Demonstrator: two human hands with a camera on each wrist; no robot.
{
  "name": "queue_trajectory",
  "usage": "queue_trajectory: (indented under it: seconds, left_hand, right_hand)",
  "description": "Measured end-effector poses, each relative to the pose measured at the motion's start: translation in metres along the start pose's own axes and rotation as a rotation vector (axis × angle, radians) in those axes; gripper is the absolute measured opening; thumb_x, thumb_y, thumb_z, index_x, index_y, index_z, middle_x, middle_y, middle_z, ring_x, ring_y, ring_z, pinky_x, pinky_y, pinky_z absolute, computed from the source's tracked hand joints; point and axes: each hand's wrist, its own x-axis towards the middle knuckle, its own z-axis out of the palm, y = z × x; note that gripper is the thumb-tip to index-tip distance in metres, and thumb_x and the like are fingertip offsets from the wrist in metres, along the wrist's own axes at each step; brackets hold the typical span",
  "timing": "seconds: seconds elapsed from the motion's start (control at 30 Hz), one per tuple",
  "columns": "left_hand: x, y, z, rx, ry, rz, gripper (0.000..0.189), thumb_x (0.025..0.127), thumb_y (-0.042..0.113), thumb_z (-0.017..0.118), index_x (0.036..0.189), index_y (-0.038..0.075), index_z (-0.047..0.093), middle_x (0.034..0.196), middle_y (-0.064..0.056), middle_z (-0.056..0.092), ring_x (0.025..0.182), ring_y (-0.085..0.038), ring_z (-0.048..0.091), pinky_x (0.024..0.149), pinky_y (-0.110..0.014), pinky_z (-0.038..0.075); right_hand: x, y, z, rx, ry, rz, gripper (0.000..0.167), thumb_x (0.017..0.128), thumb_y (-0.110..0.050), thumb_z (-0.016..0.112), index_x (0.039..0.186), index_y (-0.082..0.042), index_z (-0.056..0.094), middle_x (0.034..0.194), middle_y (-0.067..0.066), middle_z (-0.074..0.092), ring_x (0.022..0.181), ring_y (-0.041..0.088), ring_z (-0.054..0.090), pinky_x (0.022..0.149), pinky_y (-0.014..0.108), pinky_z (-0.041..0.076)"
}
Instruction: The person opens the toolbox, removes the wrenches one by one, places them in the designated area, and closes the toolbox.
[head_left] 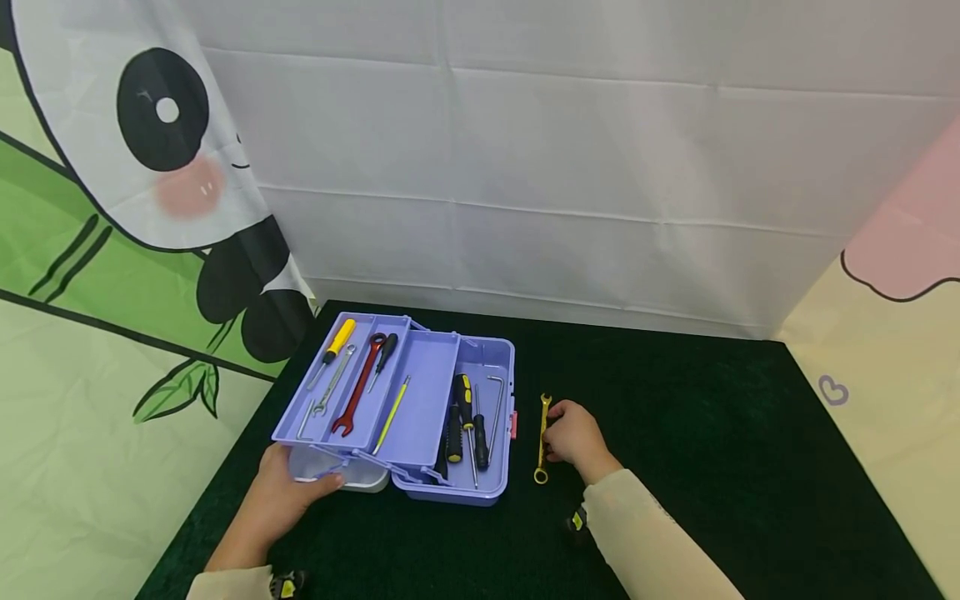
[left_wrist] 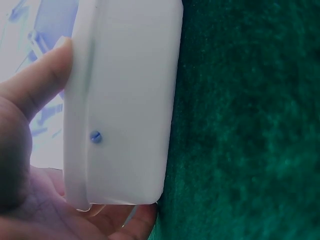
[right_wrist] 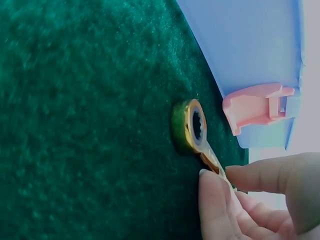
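In the head view a purple toolbox (head_left: 504,358) stands unfolded, its trays spread to the left. My left hand (head_left: 283,500) holds the box's white lid (head_left: 367,477) at the front left corner, thumb over its rim. The left wrist view shows the lid's side wall (left_wrist: 132,100) and the thumb on its edge, with fingers curled round the end. To the right of the box, my right hand (head_left: 576,437) pinches a gold combination wrench (head_left: 543,429) by its shank. Its ring end (right_wrist: 196,125) points away from the fingers, close over the dark green cloth.
A red wrench (head_left: 363,392), a yellow-handled screwdriver (head_left: 341,336) and a silver wrench (head_left: 334,381) lie in the left tray. A thin yellow tool (head_left: 392,415) is in the middle tray. Several screwdrivers and a hex key (head_left: 496,417) fill the base. A pink latch (right_wrist: 257,107) juts from the right side.
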Motion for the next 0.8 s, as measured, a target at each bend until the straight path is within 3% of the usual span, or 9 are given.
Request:
queue_trajectory:
  seconds: [0.17,0.3,0.53,0.67,0.8]
  left_hand:
    - [0.001,0.0,0.0,-0.018,0.003,0.047,0.106,0.087,0.041,0.084,0.166,0.023,0.015,0.162,-0.023,0.025,0.139,-0.051,0.033,0.107,-0.079,0.025]
    - [0.002,0.001,-0.001,-0.025,0.003,0.06,0.106,0.088,0.039,0.084,0.166,0.024,0.015,0.162,-0.023,0.026,0.138,-0.05,0.034,0.106,-0.079,0.026]
    - [0.002,0.001,-0.001,-0.021,-0.003,0.04,0.107,0.087,0.04,0.084,0.167,0.023,0.014,0.162,-0.024,0.024,0.138,-0.051,0.033,0.106,-0.079,0.026]
    - [0.0,0.002,-0.001,-0.02,-0.006,0.015,0.109,0.087,0.041,0.084,0.167,0.021,0.013,0.161,-0.026,0.022,0.137,-0.052,0.032,0.107,-0.08,0.025]
    - [-0.002,0.003,-0.001,-0.002,-0.02,-0.041,0.116,0.085,0.045,0.085,0.167,0.018,0.008,0.162,-0.032,0.011,0.137,-0.057,0.026,0.106,-0.081,0.022]
  right_hand:
    - [-0.005,-0.004,-0.002,-0.048,0.006,-0.026,0.028,0.096,-0.004,0.068,0.122,-0.003,0.058,0.099,0.016,0.062,0.073,0.024,0.066,0.06,0.031,0.059]
    - [-0.01,-0.014,-0.006,-0.125,0.028,-0.102,0.027,0.098,-0.012,0.069,0.122,-0.003,0.06,0.093,0.012,0.063,0.069,0.021,0.066,0.061,0.031,0.059]
    - [-0.021,-0.044,-0.012,-0.291,0.077,-0.276,0.023,0.098,-0.021,0.07,0.114,-0.006,0.064,0.08,0.005,0.06,0.065,0.019,0.059,0.06,0.032,0.053]
    - [-0.029,-0.063,-0.013,-0.348,0.048,-0.381,0.023,0.098,-0.024,0.07,0.113,-0.006,0.065,0.076,0.004,0.059,0.062,0.019,0.057,0.056,0.031,0.049]
    - [-0.036,-0.081,-0.014,-0.438,0.017,-0.492,0.025,0.098,-0.027,0.071,0.112,-0.007,0.067,0.08,0.002,0.06,0.064,0.017,0.057,0.056,0.031,0.049]
